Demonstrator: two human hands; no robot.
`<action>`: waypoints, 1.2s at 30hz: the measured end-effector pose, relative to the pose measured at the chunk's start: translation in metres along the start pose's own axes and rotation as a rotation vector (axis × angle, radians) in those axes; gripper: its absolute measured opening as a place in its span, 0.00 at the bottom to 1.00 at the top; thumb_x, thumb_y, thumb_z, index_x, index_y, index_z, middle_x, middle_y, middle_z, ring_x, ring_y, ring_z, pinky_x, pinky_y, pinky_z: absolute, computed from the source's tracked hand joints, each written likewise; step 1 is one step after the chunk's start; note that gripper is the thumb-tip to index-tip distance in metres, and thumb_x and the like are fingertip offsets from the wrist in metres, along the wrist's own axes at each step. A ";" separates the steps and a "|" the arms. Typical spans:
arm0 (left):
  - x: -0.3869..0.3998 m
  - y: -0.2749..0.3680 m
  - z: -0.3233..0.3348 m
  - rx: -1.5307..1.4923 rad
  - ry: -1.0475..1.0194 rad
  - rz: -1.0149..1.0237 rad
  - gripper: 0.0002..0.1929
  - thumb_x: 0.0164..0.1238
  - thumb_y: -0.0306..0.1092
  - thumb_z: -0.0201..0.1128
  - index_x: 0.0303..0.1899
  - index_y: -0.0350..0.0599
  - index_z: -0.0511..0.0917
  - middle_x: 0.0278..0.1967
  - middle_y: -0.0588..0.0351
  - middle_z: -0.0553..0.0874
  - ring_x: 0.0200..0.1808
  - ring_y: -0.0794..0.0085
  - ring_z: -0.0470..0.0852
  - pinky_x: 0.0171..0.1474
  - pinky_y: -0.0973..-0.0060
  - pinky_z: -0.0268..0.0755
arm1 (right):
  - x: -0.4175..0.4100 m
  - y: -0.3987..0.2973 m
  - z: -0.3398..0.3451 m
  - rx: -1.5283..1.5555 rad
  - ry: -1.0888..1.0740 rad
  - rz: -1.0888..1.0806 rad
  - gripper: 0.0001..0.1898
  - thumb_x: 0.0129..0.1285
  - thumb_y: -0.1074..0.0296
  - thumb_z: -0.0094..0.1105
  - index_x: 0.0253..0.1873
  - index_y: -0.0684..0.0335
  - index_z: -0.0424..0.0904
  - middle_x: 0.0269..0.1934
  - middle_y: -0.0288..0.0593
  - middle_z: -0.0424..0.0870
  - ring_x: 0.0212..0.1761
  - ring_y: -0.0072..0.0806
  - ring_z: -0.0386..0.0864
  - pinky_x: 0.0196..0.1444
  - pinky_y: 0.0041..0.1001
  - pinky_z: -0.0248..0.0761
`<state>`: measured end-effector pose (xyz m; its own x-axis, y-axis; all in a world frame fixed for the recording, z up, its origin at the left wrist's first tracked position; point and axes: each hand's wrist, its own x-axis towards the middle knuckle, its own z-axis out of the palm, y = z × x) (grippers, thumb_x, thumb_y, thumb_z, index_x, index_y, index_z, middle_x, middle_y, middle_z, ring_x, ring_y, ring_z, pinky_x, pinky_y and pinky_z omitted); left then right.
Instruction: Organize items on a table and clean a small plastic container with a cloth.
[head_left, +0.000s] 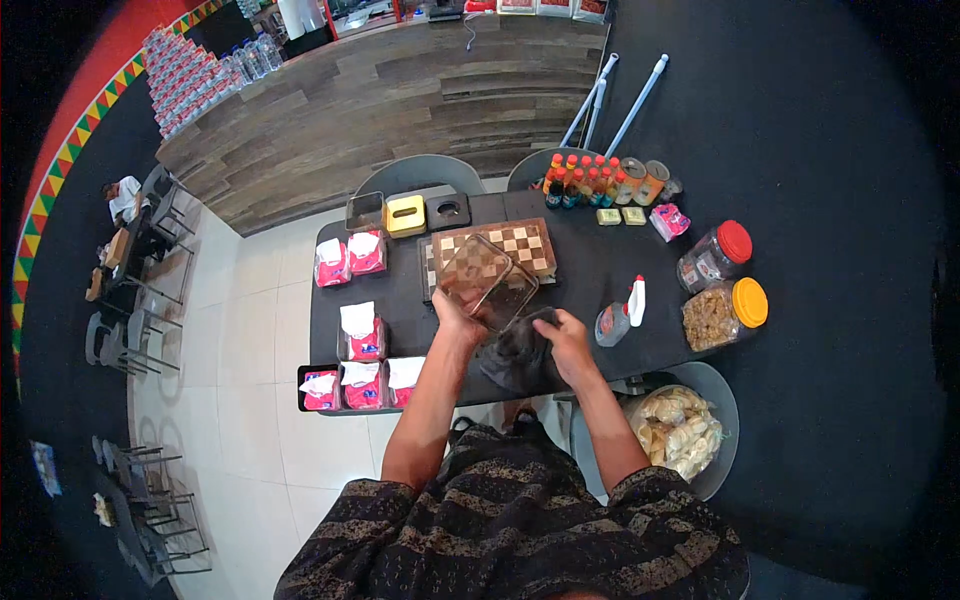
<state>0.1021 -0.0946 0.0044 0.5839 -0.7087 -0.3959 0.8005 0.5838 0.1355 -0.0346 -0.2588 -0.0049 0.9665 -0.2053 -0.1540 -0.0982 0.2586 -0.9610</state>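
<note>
My left hand (459, 319) grips a clear, smoky plastic box (484, 277), held tilted above the table. Through its walls I can see part of my fingers and the chessboard behind it. A dark cloth (517, 356) hangs from my right hand (564, 341), close to the near edge of the box; whether the cloth touches the box is not plain. Beyond the box lies a brown-and-cream checkered chessboard (529, 244). To the right of my right hand stands a spray bottle (613, 324) with a white and red trigger head.
Pink tissue packs (363, 337) in holders line the table's left side. At the back are a yellow tissue box (406, 216), a black box (448, 211) and several sauce bottles (577, 180). Lidded jars (709, 319) stand right. A chair (720, 420) holds bagged food. A person (124, 199) sits far left.
</note>
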 end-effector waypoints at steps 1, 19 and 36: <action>-0.005 -0.008 0.017 0.024 0.188 0.151 0.27 0.70 0.57 0.39 0.47 0.46 0.78 0.29 0.61 0.83 0.18 0.77 0.67 0.16 0.82 0.57 | -0.004 0.000 0.001 0.179 0.081 -0.048 0.11 0.68 0.74 0.60 0.52 0.70 0.78 0.44 0.41 0.86 0.44 0.24 0.82 0.49 0.24 0.74; 0.005 -0.036 -0.001 -0.161 0.035 0.408 0.33 0.75 0.54 0.31 0.70 0.43 0.67 0.66 0.39 0.73 0.66 0.44 0.72 0.69 0.46 0.64 | -0.043 -0.016 0.074 -1.158 -0.020 -0.738 0.45 0.69 0.31 0.42 0.69 0.76 0.60 0.68 0.66 0.63 0.71 0.63 0.57 0.74 0.56 0.42; -0.032 -0.071 0.027 1.035 0.507 0.816 0.17 0.75 0.41 0.55 0.30 0.37 0.75 0.24 0.59 0.77 0.27 0.76 0.70 0.33 0.74 0.67 | -0.004 -0.071 0.050 -1.008 0.185 -0.745 0.21 0.70 0.59 0.46 0.59 0.68 0.74 0.55 0.57 0.77 0.57 0.54 0.72 0.60 0.50 0.59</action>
<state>0.0307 -0.1241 0.0323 0.9909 0.0290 -0.1318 0.1304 0.0472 0.9903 -0.0199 -0.2292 0.0750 0.8259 -0.1407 0.5459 0.2381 -0.7907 -0.5640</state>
